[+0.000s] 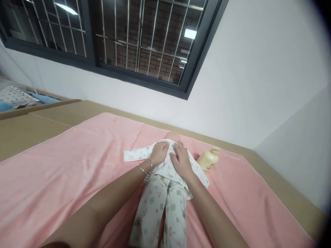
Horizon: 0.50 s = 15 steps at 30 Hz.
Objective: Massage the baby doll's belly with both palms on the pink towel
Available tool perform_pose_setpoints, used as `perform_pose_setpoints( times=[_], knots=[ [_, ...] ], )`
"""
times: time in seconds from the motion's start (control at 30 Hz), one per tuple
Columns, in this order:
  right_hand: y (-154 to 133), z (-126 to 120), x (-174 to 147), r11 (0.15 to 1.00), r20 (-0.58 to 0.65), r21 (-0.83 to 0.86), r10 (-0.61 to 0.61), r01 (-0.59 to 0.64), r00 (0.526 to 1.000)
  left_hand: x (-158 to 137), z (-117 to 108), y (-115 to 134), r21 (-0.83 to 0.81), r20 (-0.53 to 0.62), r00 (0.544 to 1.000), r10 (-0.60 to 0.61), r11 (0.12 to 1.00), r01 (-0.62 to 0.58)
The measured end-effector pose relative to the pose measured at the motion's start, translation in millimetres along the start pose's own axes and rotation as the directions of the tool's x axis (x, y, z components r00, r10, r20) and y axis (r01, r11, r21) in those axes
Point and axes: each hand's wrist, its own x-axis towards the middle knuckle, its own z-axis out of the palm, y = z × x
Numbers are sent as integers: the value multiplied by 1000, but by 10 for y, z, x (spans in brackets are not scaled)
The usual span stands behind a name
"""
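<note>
A baby doll (pixel 172 137) lies on its back on a pink blanket (pixel 85 165), its bald head toward the wall. It wears a white printed long-sleeved top (pixel 165 168) and white printed trousers (pixel 152 203). My left hand (pixel 159 154), with silver bangles at the wrist, rests flat on the left side of the chest. On the right side of the chest lies my right hand (pixel 182 161), fingers extended and thumb apart. The sleeves spread out to both sides, looking flat. Just right of the doll, a pale yellow bottle (pixel 209 159) leans or lies on the blanket.
The blanket covers a tan board surface (pixel 59 112) that meets a white wall (pixel 217 117). Above is a dark-framed barred window (pixel 139 38). At the far left, spotted and blue cloths (pixel 18 97) lie behind a wooden edge (pixel 49 103).
</note>
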Motion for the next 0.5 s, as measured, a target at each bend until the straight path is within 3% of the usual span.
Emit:
perform_pose_setpoints(
  times=[0.1, 0.2, 0.27, 0.4, 0.5],
  knots=[
    [-16, 0, -3, 1000, 97, -2, -7, 7, 995, -3, -5, 7, -1, 1, 1000, -2, 1000, 2],
    [-18, -16, 0, 1000, -65, -2, -27, 26, 998, -1, -12, 10, 9, 15, 1000, 7, 1000, -7],
    [-10, -6, -5, 999, -103, -12, -39, 38, 994, -1, -18, 14, 15, 17, 1000, 5, 1000, -5],
    [4, 58, -28, 999, 80, 2, -38, 38, 996, -13, -28, 29, 22, 23, 1000, -3, 1000, 2],
    [4, 81, -37, 1000, 101, 15, -18, 16, 995, -20, -29, 32, 23, 27, 1000, -4, 1000, 4]
  ],
)
